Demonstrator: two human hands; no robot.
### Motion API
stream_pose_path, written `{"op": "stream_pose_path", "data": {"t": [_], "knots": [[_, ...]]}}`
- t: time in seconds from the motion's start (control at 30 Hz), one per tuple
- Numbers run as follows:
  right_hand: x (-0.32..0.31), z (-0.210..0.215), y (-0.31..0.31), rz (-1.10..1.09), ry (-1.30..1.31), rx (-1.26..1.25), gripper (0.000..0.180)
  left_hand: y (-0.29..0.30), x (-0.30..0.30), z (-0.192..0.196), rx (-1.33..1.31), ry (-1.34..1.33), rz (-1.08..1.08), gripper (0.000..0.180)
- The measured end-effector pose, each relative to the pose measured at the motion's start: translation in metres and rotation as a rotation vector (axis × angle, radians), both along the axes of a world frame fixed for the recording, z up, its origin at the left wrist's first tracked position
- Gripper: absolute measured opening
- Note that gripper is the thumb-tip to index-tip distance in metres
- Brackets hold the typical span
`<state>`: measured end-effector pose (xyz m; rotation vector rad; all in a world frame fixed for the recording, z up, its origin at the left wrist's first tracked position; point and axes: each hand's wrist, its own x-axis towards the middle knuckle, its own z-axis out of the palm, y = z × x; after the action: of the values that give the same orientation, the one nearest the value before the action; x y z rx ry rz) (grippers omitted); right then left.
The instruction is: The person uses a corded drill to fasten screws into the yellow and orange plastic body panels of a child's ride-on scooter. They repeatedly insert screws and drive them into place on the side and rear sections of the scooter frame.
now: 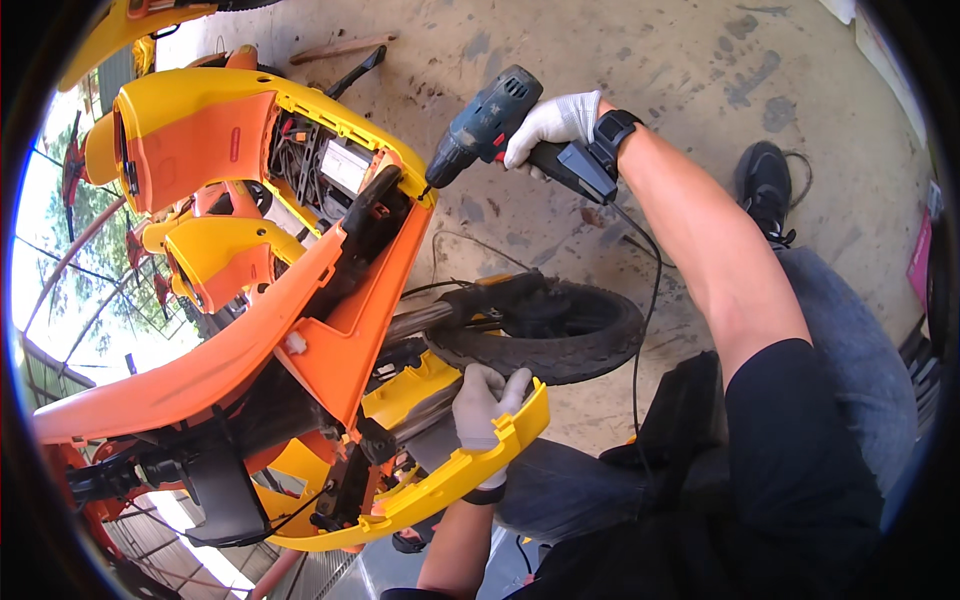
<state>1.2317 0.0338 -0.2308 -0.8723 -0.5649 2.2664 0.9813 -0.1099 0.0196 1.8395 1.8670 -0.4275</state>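
My right hand (552, 130), in a white work glove, is closed round the grip of a dark blue-grey cordless drill (487, 123). The drill's tip meets the edge of the yellow body panel (408, 160) on an orange and yellow scooter. My left hand (480, 408), also gloved, has its fingers curled just inside a curved yellow trim panel (500, 452). That panel passes over my left wrist. A grey metal tube (428, 412) runs toward these fingers; what they grip is hidden. Between my hands lie the orange body part (352, 335) and the black front wheel (550, 335).
A black cable (655, 290) hangs from the drill's base past the wheel. More orange and yellow scooters (225, 250) stand at the left. A wooden stick (340, 48) lies on the stained concrete floor (680, 60). My shoe (765, 185) is at the right.
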Motion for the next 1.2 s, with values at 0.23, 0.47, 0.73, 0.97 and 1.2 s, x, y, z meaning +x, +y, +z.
{"op": "stream_pose_path", "data": {"t": [0.23, 0.47, 0.73, 0.97, 1.2], "knots": [[-0.01, 0.006, -0.005, -0.043, 0.019, -0.012, 0.019, 0.0, -0.005, -0.003, 0.024, 0.052, -0.023, 0.033], [-0.004, 0.006, 0.008, 0.018, -0.005, -0.033, 0.018, 0.0, -0.007, -0.004, 0.013, 0.037, -0.007, 0.036], [0.012, 0.012, 0.035, 0.159, -0.043, -0.033, 0.019, -0.004, -0.016, -0.012, 0.012, -0.008, -0.016, 0.036], [0.007, 0.01, 0.034, 0.154, -0.072, -0.002, 0.018, -0.005, -0.019, -0.013, 0.061, -0.047, -0.047, 0.039], [0.006, 0.004, 0.039, 0.154, -0.08, 0.036, 0.015, -0.004, -0.021, -0.014, 0.078, -0.084, -0.06, 0.039]]}}
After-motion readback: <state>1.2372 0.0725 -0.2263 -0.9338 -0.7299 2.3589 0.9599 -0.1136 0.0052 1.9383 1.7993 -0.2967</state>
